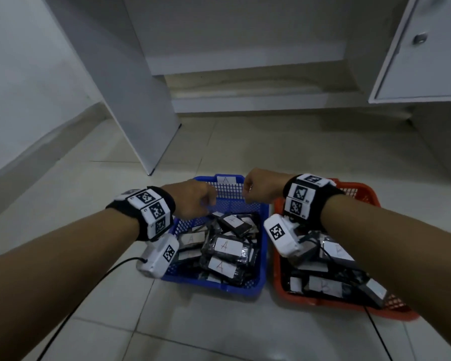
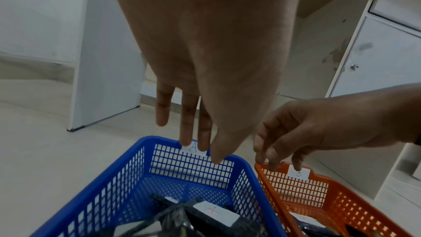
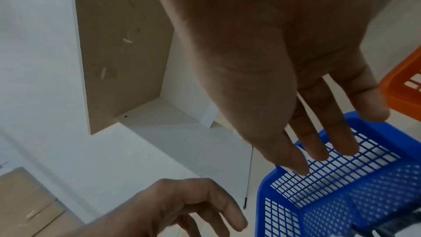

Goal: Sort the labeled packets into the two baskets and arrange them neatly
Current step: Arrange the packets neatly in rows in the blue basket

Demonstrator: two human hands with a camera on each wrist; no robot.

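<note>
Both your hands hover empty, fingers loose — left hand [image 1: 193,198] and right hand [image 1: 262,185] over the blue basket [image 1: 263,256]; labeled packets [image 1: 225,247] fill it and the orange basket [image 1: 280,282].

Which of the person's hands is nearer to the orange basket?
Right. The right hand hangs open over the blue basket's far right corner, beside the orange basket. The left hand is open over the blue basket's far left side, farther away.
</note>
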